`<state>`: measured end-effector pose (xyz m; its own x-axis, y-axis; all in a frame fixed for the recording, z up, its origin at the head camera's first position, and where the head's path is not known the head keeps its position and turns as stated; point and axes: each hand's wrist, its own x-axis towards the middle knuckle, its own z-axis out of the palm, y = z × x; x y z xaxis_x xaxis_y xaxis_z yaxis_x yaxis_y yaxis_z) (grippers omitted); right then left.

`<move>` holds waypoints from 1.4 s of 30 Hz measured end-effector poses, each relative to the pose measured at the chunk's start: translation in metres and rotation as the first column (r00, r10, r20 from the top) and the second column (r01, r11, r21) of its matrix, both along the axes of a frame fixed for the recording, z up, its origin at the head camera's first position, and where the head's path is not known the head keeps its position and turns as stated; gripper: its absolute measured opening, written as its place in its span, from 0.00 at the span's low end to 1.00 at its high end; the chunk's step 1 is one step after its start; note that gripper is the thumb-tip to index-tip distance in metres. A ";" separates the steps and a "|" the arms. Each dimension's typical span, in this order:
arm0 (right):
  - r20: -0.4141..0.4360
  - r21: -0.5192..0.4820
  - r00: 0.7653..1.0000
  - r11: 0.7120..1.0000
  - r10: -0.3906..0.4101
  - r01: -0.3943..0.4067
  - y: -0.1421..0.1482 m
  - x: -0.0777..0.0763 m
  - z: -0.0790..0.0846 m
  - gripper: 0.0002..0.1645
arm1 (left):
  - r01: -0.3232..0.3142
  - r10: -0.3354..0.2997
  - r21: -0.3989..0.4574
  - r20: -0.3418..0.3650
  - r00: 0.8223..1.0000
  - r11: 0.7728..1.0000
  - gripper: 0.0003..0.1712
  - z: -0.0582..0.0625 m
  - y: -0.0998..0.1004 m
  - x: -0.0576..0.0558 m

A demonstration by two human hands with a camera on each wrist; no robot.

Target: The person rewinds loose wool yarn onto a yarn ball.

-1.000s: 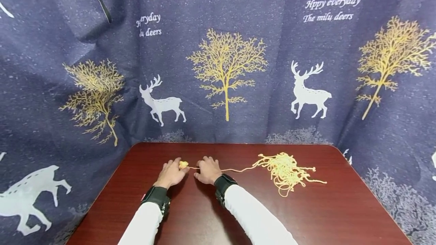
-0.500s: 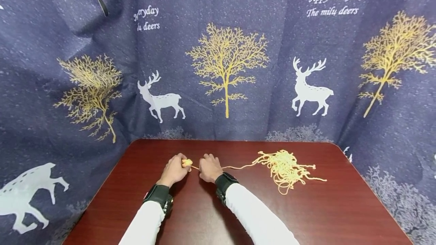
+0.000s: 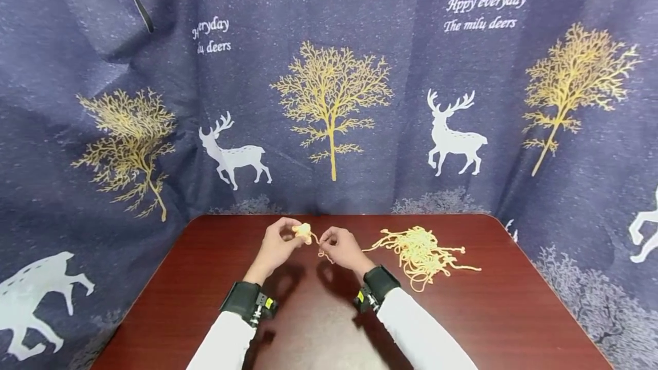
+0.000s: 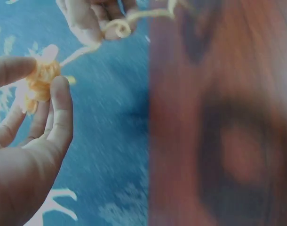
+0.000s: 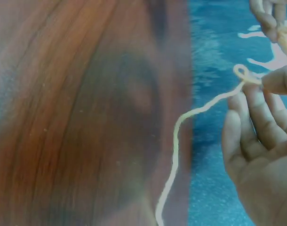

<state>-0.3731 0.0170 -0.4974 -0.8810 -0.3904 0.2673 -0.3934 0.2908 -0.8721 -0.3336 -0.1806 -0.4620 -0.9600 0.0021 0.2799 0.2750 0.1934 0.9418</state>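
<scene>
My left hand (image 3: 277,245) pinches a small wound bundle of yellow cord (image 4: 43,77) between thumb and fingers, raised over the table. A strand runs from the bundle across to my right hand (image 3: 345,249), which pinches the cord (image 5: 249,81) between thumb and fingertips. A small loop stands up at that pinch in the right wrist view. Beyond the right hand the strand hangs down and leads toward a loose, tangled heap of the same cord (image 3: 422,253) on the table's right side.
The reddish-brown table (image 3: 329,324) has rounded far corners. Right behind it hangs a dark blue curtain (image 3: 360,198) printed with deer and trees. Black straps with small devices (image 3: 262,304) sit on both wrists.
Both hands have risen from the tabletop. The left has lifted the bundle up and to the right; the right hand has turned and moved right, pinching the strand. The heap lies where it was.
</scene>
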 end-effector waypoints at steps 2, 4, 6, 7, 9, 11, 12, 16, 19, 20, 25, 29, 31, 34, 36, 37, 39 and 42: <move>0.106 -0.132 0.993 0.991 0.043 -0.029 0.004 0.003 0.007 0.07 | 0.017 -0.017 0.020 -0.016 1.000 1.000 0.18 0.007 0.008 0.003; 0.169 -0.245 0.983 0.969 0.078 -0.035 0.007 0.007 0.015 0.12 | 0.034 -0.033 0.037 -0.032 0.999 0.999 0.18 0.015 0.016 0.005; 0.195 -0.305 0.977 0.952 0.085 -0.022 0.011 0.011 0.022 0.16 | 0.059 -0.057 0.055 -0.045 0.997 0.997 0.18 0.020 0.023 0.007; 0.196 -0.321 0.977 0.947 0.081 -0.014 0.013 0.012 0.025 0.17 | 0.072 -0.069 0.063 -0.049 0.996 0.995 0.18 0.023 0.026 0.008; 0.186 -0.349 0.979 0.937 0.081 -0.011 0.017 0.014 0.028 0.16 | 0.103 -0.099 0.090 -0.052 0.994 0.991 0.18 0.026 0.032 0.009; 0.179 -0.363 0.980 0.932 0.081 -0.011 0.021 0.014 0.029 0.15 | 0.132 -0.127 0.112 -0.054 0.990 0.985 0.19 0.028 0.037 0.010; 0.182 -0.375 0.979 0.927 0.089 -0.015 0.024 0.014 0.029 0.14 | 0.140 -0.134 0.120 -0.055 0.989 0.983 0.19 0.029 0.039 0.010; 0.155 -0.383 0.981 0.923 0.112 -0.044 0.028 0.012 0.027 0.16 | 0.150 -0.145 0.183 -0.038 0.989 0.972 0.19 0.030 0.046 0.010; 0.171 -0.440 0.972 0.895 0.164 -0.073 0.030 0.012 0.027 0.14 | 0.135 -0.139 0.242 0.002 0.990 0.961 0.18 0.031 0.052 0.008; 0.190 -0.475 0.962 0.876 0.194 -0.083 0.030 0.012 0.027 0.12 | 0.124 -0.134 0.258 0.018 0.991 0.958 0.18 0.031 0.053 0.007; 0.252 -0.561 0.947 0.827 0.199 -0.024 0.031 0.013 0.031 0.07 | 0.069 -0.098 0.311 0.080 0.992 0.948 0.16 0.032 0.060 0.004; 0.252 -0.508 0.967 0.855 0.033 0.103 0.031 0.011 0.034 0.08 | 0.066 -0.098 0.343 0.075 0.992 0.937 0.16 0.034 0.063 0.003; 0.236 -0.486 0.971 0.862 -0.031 0.145 0.032 0.010 0.033 0.09 | 0.069 -0.096 0.364 0.058 0.994 0.929 0.16 0.036 0.065 0.003; 0.215 -0.492 0.974 0.853 -0.074 0.174 0.032 0.010 0.032 0.07 | 0.061 -0.086 0.425 0.040 0.996 0.903 0.15 0.039 0.069 0.004; 0.208 -0.506 0.974 0.842 -0.090 0.187 0.032 0.010 0.033 0.06 | 0.053 -0.077 0.477 0.032 0.996 0.878 0.14 0.041 0.070 0.004; 0.209 -0.513 0.973 0.837 -0.096 0.192 0.032 0.011 0.034 0.06 | 0.046 -0.074 0.506 0.035 0.997 0.862 0.14 0.042 0.071 0.004; 0.207 -0.521 0.973 0.830 -0.103 0.199 0.033 0.013 0.035 0.08 | 0.030 -0.064 0.553 0.043 0.997 0.833 0.14 0.043 0.071 0.003; 0.188 -0.511 0.975 0.836 -0.116 0.198 0.035 0.015 0.036 0.12 | 0.000 -0.038 0.600 0.051 0.998 0.800 0.14 0.045 0.070 0.002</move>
<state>-0.3585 0.0521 -0.4614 -0.9627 -0.0815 0.2580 -0.2406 -0.1785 -0.9541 -0.3317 -0.1104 -0.4172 -0.9758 -0.1296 0.1760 0.2148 -0.4192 0.8821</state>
